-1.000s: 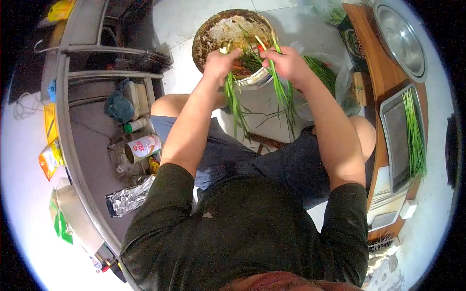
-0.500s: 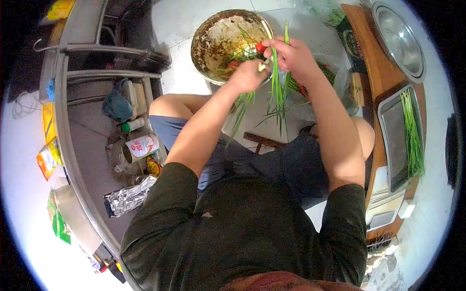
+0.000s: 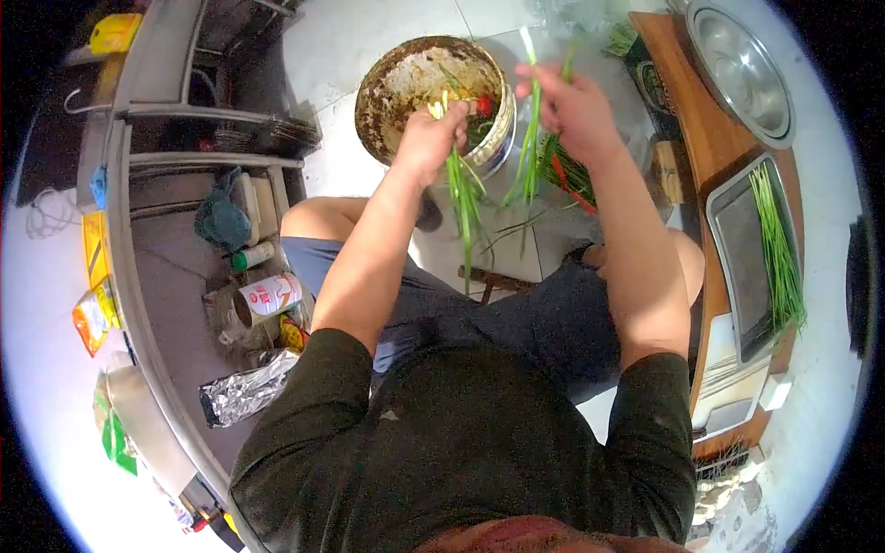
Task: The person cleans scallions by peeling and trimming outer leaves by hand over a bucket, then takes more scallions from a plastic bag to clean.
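Note:
My left hand [image 3: 433,140] is closed round a bunch of scallions [image 3: 464,198], pale ends up by the fingers and green leaves hanging down. It is over the near side of a stained bucket [image 3: 383,106] that contains scraps and something red [image 3: 484,106]. Right of the bucket, my right hand [image 3: 579,118] pinches a few scallion stalks [image 3: 531,129]; one white root end points up and the leaves dangle. Below and behind it, more green stalks [image 3: 564,170] with a red band [image 3: 583,195] lie on the floor.
A metal tray [image 3: 737,276] with trimmed green stalks [image 3: 777,249] rests on the wooden bench [image 3: 696,120] at right, near a steel basin [image 3: 742,69]. At left, a shelf holds a can [image 3: 267,297] and a foil roll [image 3: 244,392]. A small stool [image 3: 493,279] shows between my legs.
My hands have moved apart: the left went left with its bunch, the right shifted slightly right and up with its stalks. The view has shifted a little.

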The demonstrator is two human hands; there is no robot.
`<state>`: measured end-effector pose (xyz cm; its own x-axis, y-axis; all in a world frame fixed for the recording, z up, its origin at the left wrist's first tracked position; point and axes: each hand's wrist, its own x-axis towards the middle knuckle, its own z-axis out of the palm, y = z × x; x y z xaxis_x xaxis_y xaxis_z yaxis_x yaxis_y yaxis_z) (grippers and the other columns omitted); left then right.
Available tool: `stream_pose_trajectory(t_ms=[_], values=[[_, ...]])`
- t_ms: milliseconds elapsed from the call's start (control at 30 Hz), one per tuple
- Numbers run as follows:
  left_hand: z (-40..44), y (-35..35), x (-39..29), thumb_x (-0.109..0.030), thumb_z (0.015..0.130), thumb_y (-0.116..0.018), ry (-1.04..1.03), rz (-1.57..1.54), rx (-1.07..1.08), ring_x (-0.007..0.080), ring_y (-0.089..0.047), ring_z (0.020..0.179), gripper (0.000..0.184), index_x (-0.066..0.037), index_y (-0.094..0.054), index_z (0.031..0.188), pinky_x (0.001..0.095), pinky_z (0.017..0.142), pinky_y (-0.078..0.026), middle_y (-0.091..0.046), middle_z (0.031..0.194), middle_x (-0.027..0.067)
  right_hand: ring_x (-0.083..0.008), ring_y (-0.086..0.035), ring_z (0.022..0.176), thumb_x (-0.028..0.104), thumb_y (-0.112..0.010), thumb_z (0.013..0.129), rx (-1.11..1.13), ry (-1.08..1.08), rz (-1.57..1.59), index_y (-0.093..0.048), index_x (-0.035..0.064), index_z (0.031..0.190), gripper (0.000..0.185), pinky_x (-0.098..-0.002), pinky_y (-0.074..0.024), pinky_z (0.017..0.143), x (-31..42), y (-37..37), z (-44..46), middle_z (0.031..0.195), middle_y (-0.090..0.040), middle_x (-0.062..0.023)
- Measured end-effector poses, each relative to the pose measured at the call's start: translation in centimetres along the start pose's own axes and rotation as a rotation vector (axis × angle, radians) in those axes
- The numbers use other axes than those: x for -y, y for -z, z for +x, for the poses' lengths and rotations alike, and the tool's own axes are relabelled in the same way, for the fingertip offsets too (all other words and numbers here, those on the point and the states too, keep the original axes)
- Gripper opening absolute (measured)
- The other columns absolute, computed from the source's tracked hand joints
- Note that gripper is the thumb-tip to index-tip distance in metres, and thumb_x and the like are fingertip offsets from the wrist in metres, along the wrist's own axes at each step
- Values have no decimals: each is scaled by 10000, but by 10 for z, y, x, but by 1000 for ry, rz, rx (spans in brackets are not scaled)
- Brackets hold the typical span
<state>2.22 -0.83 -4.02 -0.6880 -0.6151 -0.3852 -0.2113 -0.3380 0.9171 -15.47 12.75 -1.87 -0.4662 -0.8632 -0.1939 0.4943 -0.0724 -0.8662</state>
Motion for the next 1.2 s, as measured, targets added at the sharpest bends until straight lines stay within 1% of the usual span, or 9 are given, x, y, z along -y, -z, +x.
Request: stream_pose_trajectory(t_ms=[67,167,233,300,500,600,800,1100,1200], values=[[-7,-14,-13,-258,957,-587,-55,-27,27,100,-448,586,277,-4,-635,1057,252,545,-370,-479,647,-22,-36,-355,473,236,-602,921,34,-55,-125,-662,29,1101,281,-201,-267,447,-11,-8,-1,844,-669,-10],[-8,-29,-23,-197,958,-577,-162,-32,-3,80,-452,555,199,-46,-621,835,237,513,-366,-533,657,-20,-18,-372,487,207,-631,898,101,-79,-231,-666,28,1051,238,-196,-271,448,-26,-15,-2,819,-678,-15],[-9,-32,-27,-196,945,-591,-189,-48,23,84,-483,561,230,-59,-593,760,242,514,-378,-569,660,1,-71,-518,596,228,-650,858,151,-52,-265,-694,27,918,214,-234,-400,521,-26,-20,-6,764,-672,-25],[-5,-30,-21,-197,939,-591,-195,-26,42,87,-485,558,226,-59,-593,761,244,511,-378,-567,656,2,-108,-603,687,220,-659,824,164,-11,-351,-707,5,876,226,-264,-482,605,-30,-18,-6,797,-695,-50],[-1,-23,-18,-199,923,-605,-126,-120,21,93,-475,545,197,-17,-631,853,246,505,-374,-528,621,-7,-121,-612,730,220,-672,818,189,39,-442,-709,6,924,242,-275,-486,688,-37,-15,-5,867,-707,-65],[0,-15,-20,-214,924,-609,-91,-153,-3,95,-453,538,241,24,-636,944,246,508,-373,-489,606,-20,-127,-606,754,215,-693,807,182,-177,-113,-709,11,946,247,-285,-475,723,-50,-11,1,844,-696,-51],[1,-11,-22,-227,974,-547,-84,-218,8,98,-437,549,260,18,-626,1006,246,515,-365,-462,628,-31,-114,-628,783,88,-653,871,229,15,-413,-647,-25,1044,206,-248,-488,701,-65,-5,13,906,-695,-76],[0,-11,-12,-312,989,-536,-113,-145,-8,109,-488,583,306,-19,-622,966,259,519,-395,-541,689,2,-119,-619,788,96,-693,840,208,-39,-439,-666,-19,983,186,-261,-487,740,-55,-12,6,882,-686,-54],[-6,-22,-17,-313,979,-552,-110,-125,-188,112,-512,594,296,-30,-615,915,261,523,-410,-569,713,16,-120,-609,814,84,-686,824,197,-43,-421,-651,-12,1022,222,-269,-483,743,-54,-15,2,900,-672,-48]])
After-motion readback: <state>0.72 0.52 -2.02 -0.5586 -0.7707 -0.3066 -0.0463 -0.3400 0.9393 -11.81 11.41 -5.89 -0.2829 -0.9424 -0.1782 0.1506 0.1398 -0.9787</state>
